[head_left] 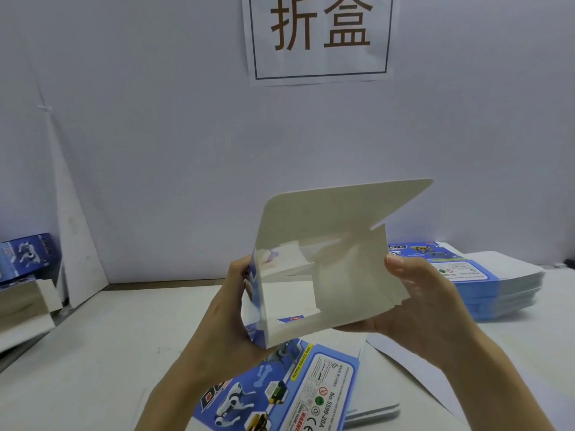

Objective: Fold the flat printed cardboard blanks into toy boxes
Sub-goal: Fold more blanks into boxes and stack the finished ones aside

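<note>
Held above the flat blanks (298, 390) on the table (93, 337), the half-opened box (323, 265) is gripped at its sides by the left hand (230, 309) and right hand (417, 300), apparently to square it up.

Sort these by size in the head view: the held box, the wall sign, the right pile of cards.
1. held box, though nearest the camera.
2. wall sign and right pile look about alike; the sign runs off frame.

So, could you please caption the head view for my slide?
The left hand and right hand hold a half-folded box above flat printed blanks on the table.
</note>
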Demonstrator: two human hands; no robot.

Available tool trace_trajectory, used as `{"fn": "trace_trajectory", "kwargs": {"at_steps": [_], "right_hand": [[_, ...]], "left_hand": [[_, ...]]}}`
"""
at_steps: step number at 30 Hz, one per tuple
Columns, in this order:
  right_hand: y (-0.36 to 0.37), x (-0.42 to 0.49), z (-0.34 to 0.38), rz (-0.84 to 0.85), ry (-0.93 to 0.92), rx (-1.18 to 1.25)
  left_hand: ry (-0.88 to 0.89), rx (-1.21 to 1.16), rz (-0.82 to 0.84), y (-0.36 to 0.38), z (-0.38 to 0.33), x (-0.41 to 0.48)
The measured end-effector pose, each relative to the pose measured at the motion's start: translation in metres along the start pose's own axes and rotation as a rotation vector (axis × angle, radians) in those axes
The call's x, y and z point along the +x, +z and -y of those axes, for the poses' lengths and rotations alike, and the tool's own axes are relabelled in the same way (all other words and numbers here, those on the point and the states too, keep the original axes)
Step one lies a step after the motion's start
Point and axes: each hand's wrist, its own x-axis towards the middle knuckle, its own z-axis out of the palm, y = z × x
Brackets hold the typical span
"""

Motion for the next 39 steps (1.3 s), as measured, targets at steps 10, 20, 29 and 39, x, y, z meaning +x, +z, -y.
{"fn": "trace_trajectory", "kwargs": {"at_steps": [10,20,29,39], "right_hand": [[0.019,0.006,-0.006,-0.817,-0.425,-1.293],[0.035,0.006,0.011,-0.33,-0.256,-0.241],[0.031,0.0,0.009,-0.309,-0.129,-0.06],[0.035,0.005,0.001,-0.583,-0.112,-0.715]], "left_hand": [[0.03,0.106,0.004,0.001,-0.007,0.006],[0.009,0.01,-0.066,-0.01,-0.01,0.001],[0.131,0.078,-0.036,-0.016,-0.028,0.008],[0.003,0.058,-0.022,-0.025,-0.016,0.006]]}}
